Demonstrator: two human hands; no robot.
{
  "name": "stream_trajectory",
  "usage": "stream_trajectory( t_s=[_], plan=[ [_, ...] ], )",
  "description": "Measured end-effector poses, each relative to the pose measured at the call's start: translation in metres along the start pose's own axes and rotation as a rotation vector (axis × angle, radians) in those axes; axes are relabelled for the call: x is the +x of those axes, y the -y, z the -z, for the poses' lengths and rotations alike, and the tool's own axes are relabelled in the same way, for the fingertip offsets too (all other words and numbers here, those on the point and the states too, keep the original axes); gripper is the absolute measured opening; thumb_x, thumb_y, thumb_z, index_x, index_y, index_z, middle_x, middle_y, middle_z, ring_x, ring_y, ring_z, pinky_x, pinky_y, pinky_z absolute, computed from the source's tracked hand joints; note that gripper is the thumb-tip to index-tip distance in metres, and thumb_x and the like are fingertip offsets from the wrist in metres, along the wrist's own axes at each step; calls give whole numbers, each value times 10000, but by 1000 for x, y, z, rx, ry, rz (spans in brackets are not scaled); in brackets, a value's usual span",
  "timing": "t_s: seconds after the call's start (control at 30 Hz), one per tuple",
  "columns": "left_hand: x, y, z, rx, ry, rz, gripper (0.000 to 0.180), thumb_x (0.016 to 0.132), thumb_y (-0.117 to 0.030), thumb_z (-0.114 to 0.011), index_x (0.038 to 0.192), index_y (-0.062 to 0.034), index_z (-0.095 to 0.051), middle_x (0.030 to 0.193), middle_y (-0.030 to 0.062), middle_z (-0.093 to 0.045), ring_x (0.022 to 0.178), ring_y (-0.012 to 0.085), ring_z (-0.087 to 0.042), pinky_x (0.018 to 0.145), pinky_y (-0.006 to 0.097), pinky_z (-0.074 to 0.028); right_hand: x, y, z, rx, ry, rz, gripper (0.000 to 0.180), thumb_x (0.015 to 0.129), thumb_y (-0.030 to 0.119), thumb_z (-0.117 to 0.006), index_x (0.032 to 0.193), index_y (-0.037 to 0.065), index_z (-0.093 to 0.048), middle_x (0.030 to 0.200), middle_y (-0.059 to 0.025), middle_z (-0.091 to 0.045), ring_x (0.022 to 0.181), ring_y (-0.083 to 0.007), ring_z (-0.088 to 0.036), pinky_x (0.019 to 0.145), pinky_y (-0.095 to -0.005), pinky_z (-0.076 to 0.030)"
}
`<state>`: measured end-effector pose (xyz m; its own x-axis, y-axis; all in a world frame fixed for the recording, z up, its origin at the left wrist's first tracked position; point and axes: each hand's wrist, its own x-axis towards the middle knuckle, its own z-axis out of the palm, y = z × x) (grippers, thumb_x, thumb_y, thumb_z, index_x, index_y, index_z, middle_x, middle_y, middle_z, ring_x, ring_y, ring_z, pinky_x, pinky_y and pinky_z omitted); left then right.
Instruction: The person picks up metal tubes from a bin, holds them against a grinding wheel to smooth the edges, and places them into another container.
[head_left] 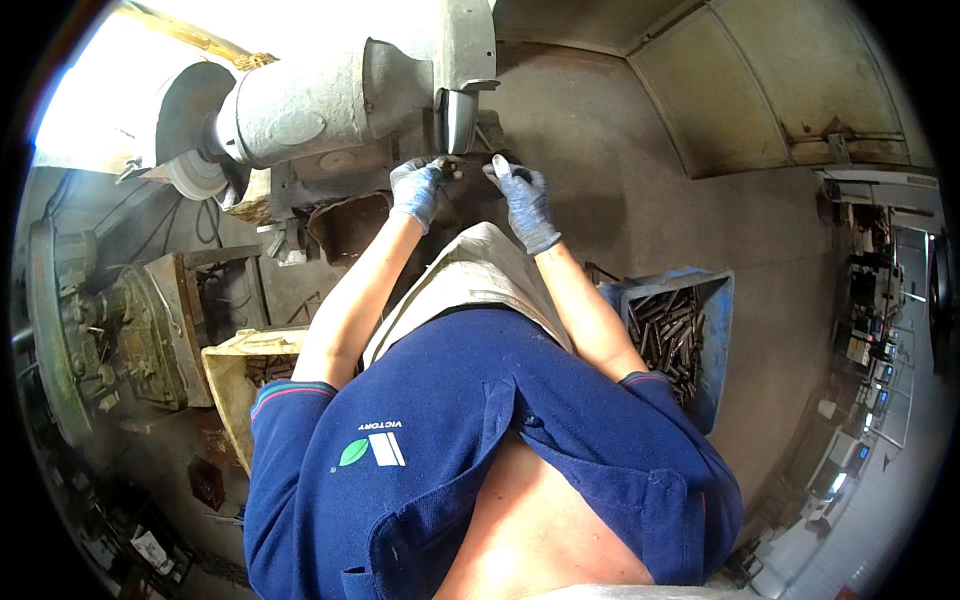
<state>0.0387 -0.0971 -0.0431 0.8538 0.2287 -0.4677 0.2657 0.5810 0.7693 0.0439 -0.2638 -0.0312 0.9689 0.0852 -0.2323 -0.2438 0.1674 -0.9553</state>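
My left hand (416,190), in a blue-grey work glove, is closed, its darkened fingertips pinched just below the grinding wheel (461,122) of a bench grinder. Opposite it, my right hand (525,206) wears the same kind of glove. Its fingers are curled in and the thumb points up toward the wheel. A narrow gap separates the two hands. Whatever small piece the fingers hold, if any, is too dark and small to make out. The grinder's grey motor housing (300,105) lies to the upper left, with a metal guard (468,45) over the wheel.
At my right stands a blue bin (712,345) with many dark metal rods (665,335). A yellowish bin (228,385) is at my left, beside a greenish machine (130,320). A second, pale wheel (197,175) sits at the grinder's left end. Metal panels (760,80) stand far right.
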Motion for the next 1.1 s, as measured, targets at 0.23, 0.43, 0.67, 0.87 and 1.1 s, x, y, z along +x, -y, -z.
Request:
stream_trajectory(
  t_s=[0.23, 0.43, 0.67, 0.87, 1.1],
  plan=[
    [6, -15, 35, 92, -33, -57, 86, 863, -18, -570, 906, 48, -605, 791, 100, -642, 684, 203, -646, 615, 279, -527, -2, -7, -34, 16, 46, 33, 231, 843, 265, -662, 769, 53, -715, 702, 29, -645, 660, -42, -509, 621, -221, -409],
    [-11, -35, 48, 84, -18, -91, 89, 866, -32, -576, 925, 24, -610, 794, 83, -641, 708, 178, -650, 638, 256, -525, -9, -5, -51, 229, 116, -39, 191, 850, 209, -649, 876, 27, -699, 861, -22, -667, 794, -70, -585, 745, -229, -470],
    [-85, -61, 50, 119, 115, -236, 113, 855, -45, -590, 936, 25, -624, 777, 118, -669, 459, 99, -551, 404, 208, -431, -59, 32, -34, -301, 339, 593, 271, 815, 33, -616, 1081, -20, -622, 1176, -149, -562, 1099, -220, -541, 949, -291, -417],
    [-117, -81, 43, 230, 239, -277, 156, 848, -105, -626, 940, 21, -624, 719, 98, -667, 417, 31, -461, 370, 168, -314, -82, 66, -19, -523, 319, 889, 388, 735, 181, -726, 1053, -13, -618, 1105, -216, -583, 1048, -334, -576, 917, -379, -453],
    [-115, -87, 32, 145, 183, -206, 151, 856, -141, -617, 801, -1, -615, 637, 82, -637, 423, 41, -470, 383, 175, -323, -97, 83, -24, -609, 345, 952, 316, 733, 53, -684, 1042, 6, -643, 1118, -201, -588, 1038, -314, -586, 901, -344, -451]
  ],
)
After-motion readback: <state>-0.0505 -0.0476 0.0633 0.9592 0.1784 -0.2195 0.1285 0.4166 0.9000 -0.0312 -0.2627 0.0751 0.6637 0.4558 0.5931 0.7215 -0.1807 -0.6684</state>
